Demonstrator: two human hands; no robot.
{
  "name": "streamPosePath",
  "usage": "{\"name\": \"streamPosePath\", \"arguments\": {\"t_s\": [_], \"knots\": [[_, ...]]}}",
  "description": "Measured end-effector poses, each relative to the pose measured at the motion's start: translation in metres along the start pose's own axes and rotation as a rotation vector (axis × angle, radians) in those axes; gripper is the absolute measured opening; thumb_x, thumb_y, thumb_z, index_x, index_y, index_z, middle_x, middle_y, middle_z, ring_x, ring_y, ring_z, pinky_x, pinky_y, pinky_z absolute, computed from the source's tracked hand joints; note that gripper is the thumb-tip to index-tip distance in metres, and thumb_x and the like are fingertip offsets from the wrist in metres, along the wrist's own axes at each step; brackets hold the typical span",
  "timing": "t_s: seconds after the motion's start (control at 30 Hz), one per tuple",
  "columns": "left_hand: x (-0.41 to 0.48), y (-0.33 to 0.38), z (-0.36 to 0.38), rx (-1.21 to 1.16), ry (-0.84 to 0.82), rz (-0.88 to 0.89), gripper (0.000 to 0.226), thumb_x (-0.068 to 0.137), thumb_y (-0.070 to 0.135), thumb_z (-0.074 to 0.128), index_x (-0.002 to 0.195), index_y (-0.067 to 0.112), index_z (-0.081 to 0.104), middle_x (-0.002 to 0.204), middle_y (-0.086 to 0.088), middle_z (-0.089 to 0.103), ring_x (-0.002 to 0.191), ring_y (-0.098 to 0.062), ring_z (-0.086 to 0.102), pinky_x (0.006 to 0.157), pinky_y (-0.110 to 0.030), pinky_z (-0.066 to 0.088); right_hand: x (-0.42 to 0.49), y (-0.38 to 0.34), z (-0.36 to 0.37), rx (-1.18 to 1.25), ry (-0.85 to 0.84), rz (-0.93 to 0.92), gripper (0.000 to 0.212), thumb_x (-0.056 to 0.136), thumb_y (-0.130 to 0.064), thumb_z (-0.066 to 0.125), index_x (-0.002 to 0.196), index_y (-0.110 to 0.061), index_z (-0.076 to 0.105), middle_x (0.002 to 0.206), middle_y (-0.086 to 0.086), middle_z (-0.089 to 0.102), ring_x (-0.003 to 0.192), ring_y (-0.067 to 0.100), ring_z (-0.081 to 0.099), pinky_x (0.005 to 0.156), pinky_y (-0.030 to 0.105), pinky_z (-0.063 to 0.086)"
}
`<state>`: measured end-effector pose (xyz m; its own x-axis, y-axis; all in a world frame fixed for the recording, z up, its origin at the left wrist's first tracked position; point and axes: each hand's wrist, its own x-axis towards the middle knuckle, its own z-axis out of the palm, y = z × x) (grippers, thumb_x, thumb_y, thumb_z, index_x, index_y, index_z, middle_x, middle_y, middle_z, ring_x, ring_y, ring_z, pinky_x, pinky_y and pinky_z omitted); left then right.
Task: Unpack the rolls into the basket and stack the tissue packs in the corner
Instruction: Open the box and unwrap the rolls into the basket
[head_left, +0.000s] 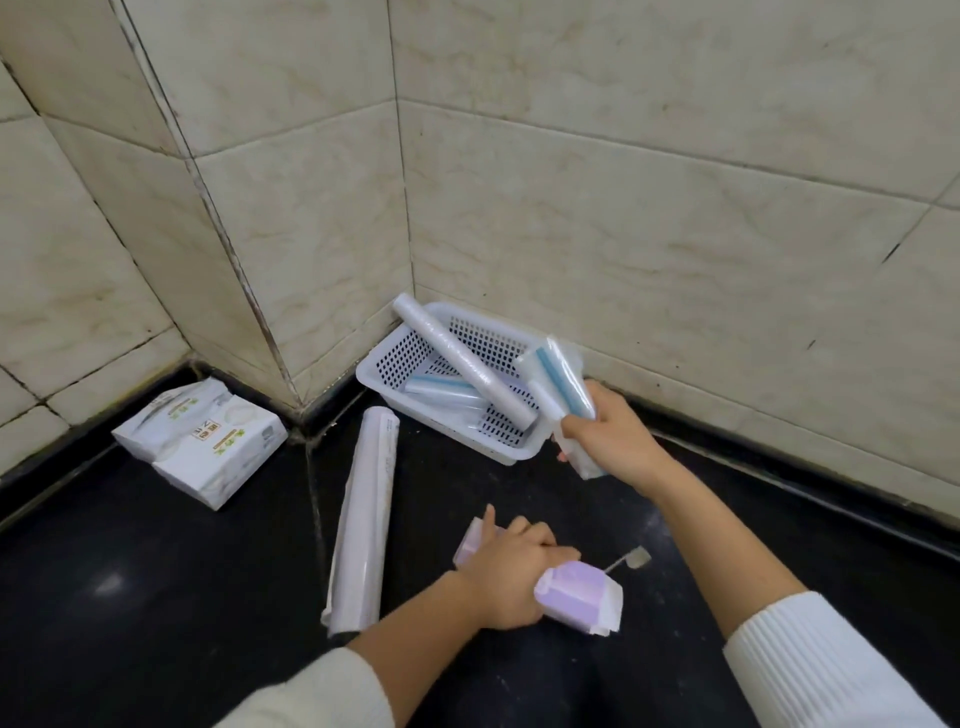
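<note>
Gripping a clear plastic pack of blue-and-white rolls (558, 384), the right hand (605, 434) has fingers wrapped tight round the pack's lower end, upper end tilted up and left over the near right corner of the white perforated plastic basket (395, 358). Pack looks clear of the rim, but the overlap makes it hard to tell.

Left hand (511, 577) is closed palm-down over the middle of a lilac-and-white plastic-wrapped pack (579, 597) lying on the black glossy floor (156, 597); both pack ends stick out either side of the hand. Thumb side hidden, so depth of the wrap is unclear.

Basket sits in the corner against the beige marbled wall tiles (623, 182). Inside: a long white film-wrapped roll (460, 358) lying diagonally, upper end resting on the far rim, and a pale blue roll (444, 387) flat on the bottom, partly under it.

Left of the basket, a long white paper-wrapped roll (363, 519) lies on the floor, near end just beside the left forearm. Further left, two white tissue packs with green print (200, 441) lie side by side, touching, against the black skirting by the wall's outer corner. Well apart from the basket.

A small grey tag on a thin stem (631, 558) lies on the floor just right of the lilac pack. White ribbed sleeves (810, 660) on both arms.
</note>
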<state>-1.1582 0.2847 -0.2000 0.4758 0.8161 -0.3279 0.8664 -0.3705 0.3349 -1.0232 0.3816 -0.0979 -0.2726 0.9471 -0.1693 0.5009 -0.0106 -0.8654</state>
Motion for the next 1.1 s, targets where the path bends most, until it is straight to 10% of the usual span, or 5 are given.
{"name": "streamPosePath", "arguments": {"t_s": [0.23,0.5,0.67,0.83,1.1], "knots": [[0.014,-0.003,0.022,-0.051,-0.041,0.075,0.079,0.082,0.04,0.06,0.149,0.035,0.019,0.152,-0.005,0.028,0.143,-0.021,0.015,0.117,-0.055,-0.01,0.024,0.026,0.012,-0.087,-0.069,0.092,0.02,0.082,-0.011,0.054,0.102,-0.016,0.052,0.094,0.01,0.064,0.075,0.028,0.072,0.068,0.045,0.06],[0.031,-0.111,-0.037,-0.268,0.687,-0.311,0.055,0.091,0.03,0.058,0.141,0.014,0.043,0.147,-0.01,0.037,0.137,-0.023,0.03,0.115,-0.038,0.029,0.104,0.012,0.032,-0.331,-0.082,0.021,0.019,0.085,-0.022,0.058,0.1,-0.018,0.045,0.082,-0.003,0.053,0.068,0.015,0.055,0.048,0.022,0.042],[0.036,-0.159,-0.04,-0.104,0.573,-0.431,0.053,0.098,0.03,0.046,0.146,0.009,0.035,0.155,-0.02,0.026,0.146,-0.033,0.02,0.121,-0.041,0.017,0.14,0.023,0.079,-0.551,-0.241,0.006,0.035,0.084,-0.016,0.064,0.118,-0.009,0.056,0.109,0.012,0.065,0.096,0.028,0.064,0.084,0.04,0.055],[0.037,-0.169,-0.034,-0.09,0.558,-0.4,0.056,0.101,0.035,0.037,0.151,0.017,0.021,0.16,-0.013,0.015,0.148,-0.027,0.01,0.12,-0.034,0.013,0.149,0.041,0.099,-0.585,-0.263,-0.005,0.024,0.08,-0.017,0.066,0.1,-0.004,0.064,0.089,0.006,0.063,0.088,0.03,0.063,0.068,0.032,0.047],[0.035,-0.171,-0.031,-0.217,0.517,-0.392,0.062,0.099,0.037,0.039,0.152,0.022,0.011,0.162,-0.01,0.004,0.149,-0.024,0.0,0.121,-0.035,0.009,0.143,0.044,0.093,-0.446,-0.218,0.055,0.037,0.084,-0.018,0.066,0.118,-0.006,0.068,0.118,0.006,0.07,0.106,0.022,0.065,0.095,0.032,0.05]]}}
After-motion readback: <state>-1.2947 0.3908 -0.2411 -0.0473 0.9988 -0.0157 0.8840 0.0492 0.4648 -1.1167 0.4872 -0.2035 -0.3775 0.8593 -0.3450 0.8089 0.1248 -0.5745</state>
